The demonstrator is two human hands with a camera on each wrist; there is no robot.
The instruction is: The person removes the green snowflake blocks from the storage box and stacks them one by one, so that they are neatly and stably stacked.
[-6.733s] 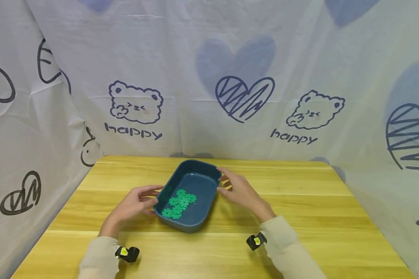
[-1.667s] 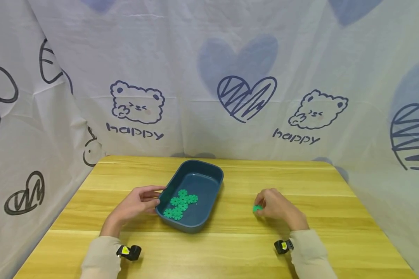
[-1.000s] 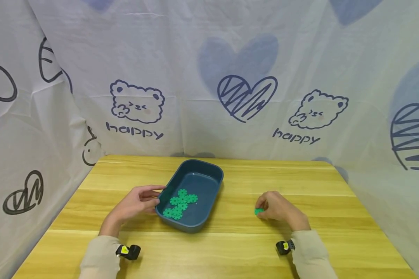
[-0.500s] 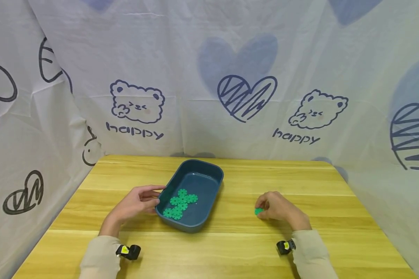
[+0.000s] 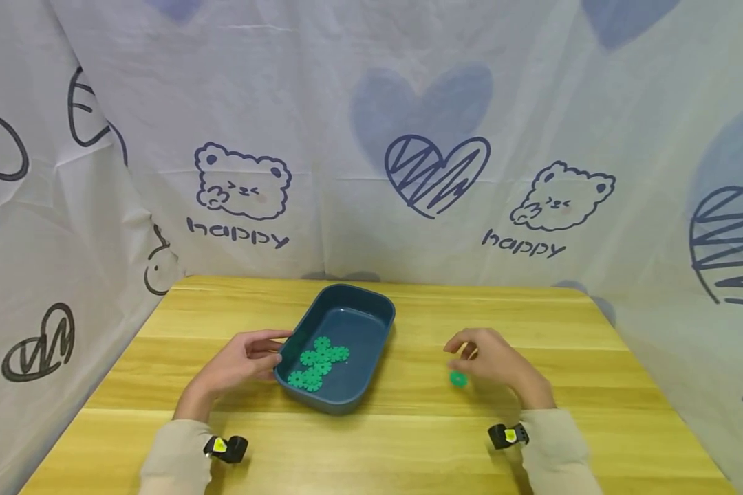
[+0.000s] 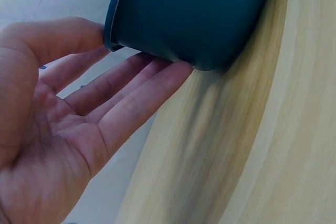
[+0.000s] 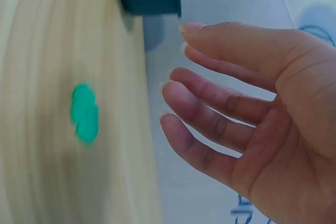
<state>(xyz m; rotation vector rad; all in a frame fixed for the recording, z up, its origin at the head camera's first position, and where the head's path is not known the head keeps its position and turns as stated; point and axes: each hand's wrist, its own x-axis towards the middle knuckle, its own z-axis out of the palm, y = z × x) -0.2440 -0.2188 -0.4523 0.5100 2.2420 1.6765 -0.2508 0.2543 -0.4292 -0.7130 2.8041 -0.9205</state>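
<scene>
A dark blue rectangular bin [image 5: 371, 357] stands angled on the table. Several green notched plastic discs [image 5: 322, 355] lie in its near left part. My left hand [image 5: 238, 361] touches the bin's left side with thumb and fingertips; in the left wrist view its long fingers stretch fairly straight along the outer wall [image 6: 184, 19]. A single green disc [image 5: 458, 379] lies on the wood to the right of the bin. My right hand [image 5: 489, 357] hovers just above and beside this disc, fingers loosely bent. Its palm holds nothing in the right wrist view, and the disc [image 7: 85, 114] is apart from it.
The wooden table [image 5: 371, 454] reaches back to a white cloth [image 5: 347, 227] printed with bears and hearts, which also hangs on both sides. A small black camera sits on each wrist, one at the left sleeve [image 5: 225, 448], one at the right [image 5: 506, 435].
My right hand left the bin's right side and held a green disc to its right. It has now let go of the disc and lifted slightly. The left hand stays at the bin.
</scene>
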